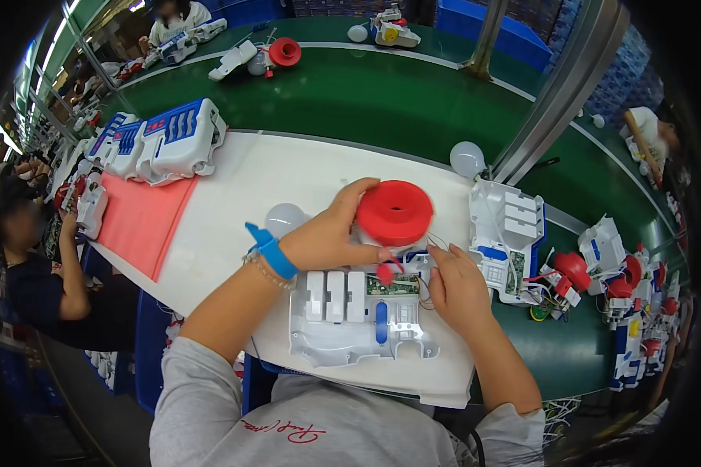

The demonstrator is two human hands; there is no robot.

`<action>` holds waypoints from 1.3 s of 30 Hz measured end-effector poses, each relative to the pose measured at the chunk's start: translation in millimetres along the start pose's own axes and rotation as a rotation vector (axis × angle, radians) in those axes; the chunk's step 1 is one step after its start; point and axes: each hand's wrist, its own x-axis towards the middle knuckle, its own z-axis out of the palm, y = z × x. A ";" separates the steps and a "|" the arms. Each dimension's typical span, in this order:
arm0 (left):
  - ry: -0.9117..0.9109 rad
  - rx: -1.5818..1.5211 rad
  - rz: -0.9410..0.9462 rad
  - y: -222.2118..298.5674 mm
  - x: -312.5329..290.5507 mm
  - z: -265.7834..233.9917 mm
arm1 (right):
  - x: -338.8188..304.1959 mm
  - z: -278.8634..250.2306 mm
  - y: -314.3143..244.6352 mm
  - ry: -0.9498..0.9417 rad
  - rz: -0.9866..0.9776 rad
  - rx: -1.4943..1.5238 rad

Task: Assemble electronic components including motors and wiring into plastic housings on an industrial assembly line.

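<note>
My left hand (pixel 336 235) grips a red round horn-shaped part (pixel 396 213) with a hole in its middle, holding it above a white plastic housing (pixel 343 342). The housing lies open on the white worktop, showing white compartments, a green circuit board (pixel 392 285) and a blue oval piece (pixel 381 322). Beside the board, the closed fingers of my right hand (pixel 461 289) are at some thin wires (pixel 424 289). A small red piece (pixel 385 273) hangs below my left thumb. Left of the housing, a white bulb-shaped dome (pixel 285 219) is partly covered by my left wrist.
Blue-and-white assembled units (pixel 181 140) stand at the left by a red mat (pixel 144 222). Another open housing (pixel 508 233) and a white dome (pixel 467 159) are at the right. A metal post (pixel 561 93) rises beside the green conveyor (pixel 311 97). Another person (pixel 43 265) works at the left.
</note>
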 end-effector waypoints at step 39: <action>0.623 0.254 0.641 -29.7 -58.5 -1.5 | -7.3 -23.8 -58.3 -0.413 -0.138 0.163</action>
